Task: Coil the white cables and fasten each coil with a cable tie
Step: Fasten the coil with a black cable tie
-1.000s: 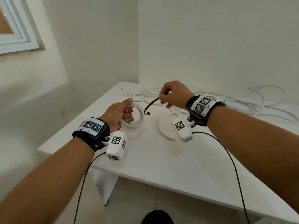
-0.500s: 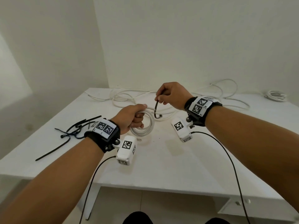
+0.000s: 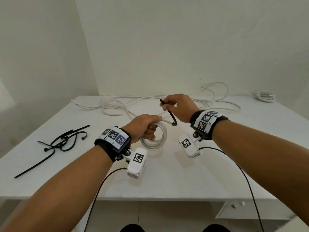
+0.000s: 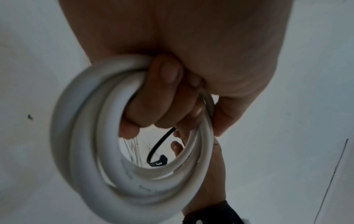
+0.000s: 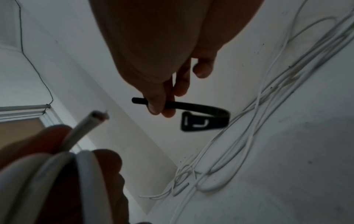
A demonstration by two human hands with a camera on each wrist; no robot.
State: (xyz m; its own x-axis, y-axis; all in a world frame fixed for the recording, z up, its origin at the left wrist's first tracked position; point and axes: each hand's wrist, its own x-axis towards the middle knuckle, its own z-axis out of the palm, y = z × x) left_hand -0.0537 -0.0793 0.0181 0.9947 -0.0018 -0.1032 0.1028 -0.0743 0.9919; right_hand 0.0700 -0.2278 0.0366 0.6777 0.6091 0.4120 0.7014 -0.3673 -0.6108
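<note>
My left hand (image 3: 147, 126) grips a coil of white cable (image 3: 155, 141) just above the white table (image 3: 167, 173); its fingers pass through the loops (image 4: 130, 174), and a cut cable end (image 5: 95, 119) sticks out past the thumb. My right hand (image 3: 177, 106) pinches a black cable tie (image 3: 170, 114) near its tail, up and to the right of the coil. The tie (image 5: 201, 109) curves down with its head (image 5: 195, 123) hanging free. Through the coil I see that head (image 4: 158, 161) behind it.
Loose white cables (image 3: 133, 104) sprawl across the back of the table. A small bound coil (image 3: 265, 96) lies at the far right. Several spare black cable ties (image 3: 63, 141) are piled at the left. A drawer unit (image 3: 237, 210) stands below the table's front right edge.
My right hand has lifted the cable tie up and to the right, away from the coil. The left hand keeps its grip on the coil. The head view has swung right and back.
</note>
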